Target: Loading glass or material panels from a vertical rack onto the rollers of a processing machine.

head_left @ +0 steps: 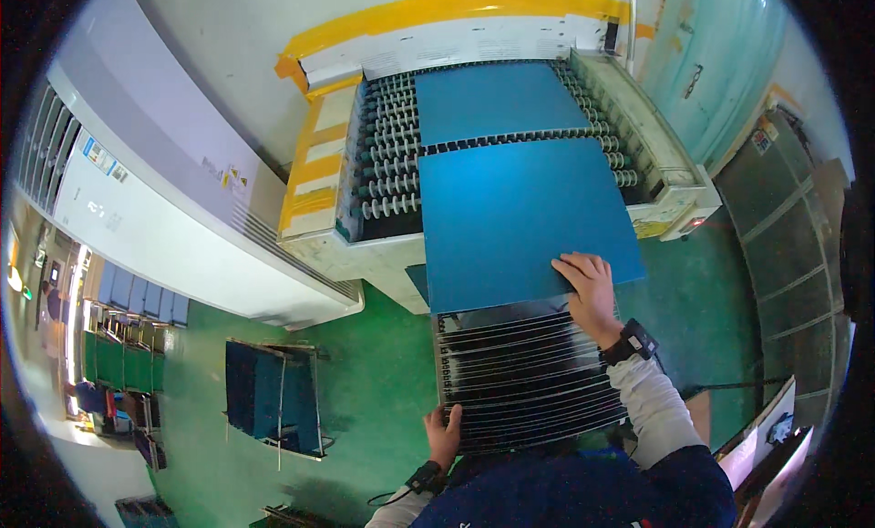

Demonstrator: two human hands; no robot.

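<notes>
A flat blue panel (pixel 524 218) lies with its far part on the rollers and its near part reaching out over a black slotted rack (pixel 519 373). My right hand (pixel 591 296) is at the panel's near edge, right of its middle, with bent fingers on the top face. The thumb is largely hidden there. My left hand (pixel 444 434) is at the rack's near left side, its thumb and fingers on either side of the rail. Farther in, a second blue panel (pixel 497 100) rests flat on the rollers, a narrow gap from the first.
White rollers (pixel 392 182) fill the machine bed, between a taped left side (pixel 314 164) and a right side wall (pixel 633 109). A tall white cabinet (pixel 182 182) stands left. Another rack with blue panels (pixel 273 396) is on the green floor; grey panels (pixel 788 227) lean at right.
</notes>
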